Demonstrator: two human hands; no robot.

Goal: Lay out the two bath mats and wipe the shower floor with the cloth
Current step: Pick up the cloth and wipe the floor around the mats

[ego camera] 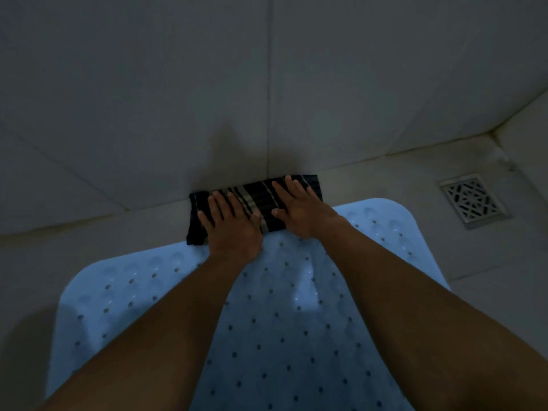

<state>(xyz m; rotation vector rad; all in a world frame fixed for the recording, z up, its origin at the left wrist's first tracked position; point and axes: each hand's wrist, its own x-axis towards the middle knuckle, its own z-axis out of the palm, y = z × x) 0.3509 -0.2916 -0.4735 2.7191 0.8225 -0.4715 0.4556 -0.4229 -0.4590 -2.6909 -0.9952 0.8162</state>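
Note:
A dark striped cloth (261, 197), folded into a long strip, lies on the pale shower floor (98, 229) right against the foot of the wall. My left hand (231, 226) presses flat on its left half, fingers spread and straight. My right hand (299, 209) presses flat on its right half the same way. Behind the cloth, under both my forearms, a light blue bath mat (281, 321) with rows of small holes lies spread out on the floor. Only this one mat is in view.
A square metal floor drain (473, 200) sits at the right, near the corner. Tiled wall (178, 99) rises directly beyond the cloth, with a vertical grout line at the centre. Bare floor shows left and right of the mat.

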